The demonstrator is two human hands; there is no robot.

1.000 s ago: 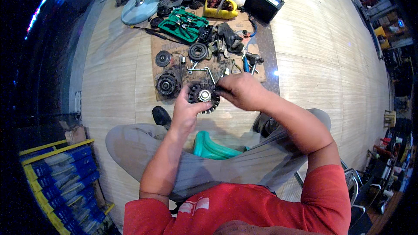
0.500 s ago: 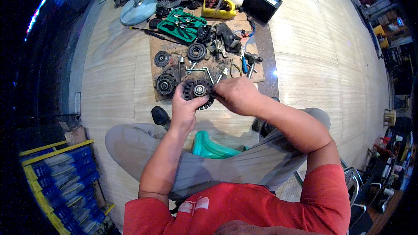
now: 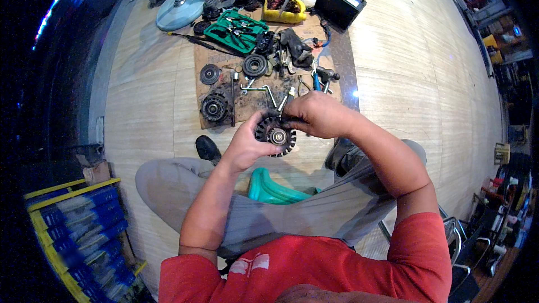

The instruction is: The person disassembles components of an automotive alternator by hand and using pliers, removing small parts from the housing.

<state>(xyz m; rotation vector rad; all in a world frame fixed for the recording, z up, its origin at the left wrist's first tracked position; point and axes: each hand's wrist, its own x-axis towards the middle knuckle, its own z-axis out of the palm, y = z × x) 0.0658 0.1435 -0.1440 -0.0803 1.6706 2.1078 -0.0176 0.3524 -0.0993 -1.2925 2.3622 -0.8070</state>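
Observation:
My left hand (image 3: 251, 143) grips a round dark machine part (image 3: 279, 137) by its edge, thumb across the near side. The part has a slotted rim and a shiny metal hub. My right hand (image 3: 319, 114) is closed at its upper right edge, fingers pinched; whatever they hold is hidden. Just beyond lie a crank-shaped wrench (image 3: 263, 88) and a socket tool (image 3: 233, 96). A second round housing (image 3: 214, 107) rests to the left, with a small pulley (image 3: 210, 74) and a larger grooved pulley (image 3: 255, 65) behind it.
Farther back on the stained cardboard (image 3: 203, 119) lie a green plier case (image 3: 238, 31), a hammer (image 3: 327, 73) and a yellow cut-open container (image 3: 284, 18). A black battery (image 3: 340, 3) stands at the back right, a round-based pole (image 3: 179, 14) at the back left. Beneath me is a green stool (image 3: 276, 189).
The round part has moved right and toward me in my left hand, its slotted rim showing more. My right hand has shifted slightly right and away from me, still at the part's edge.

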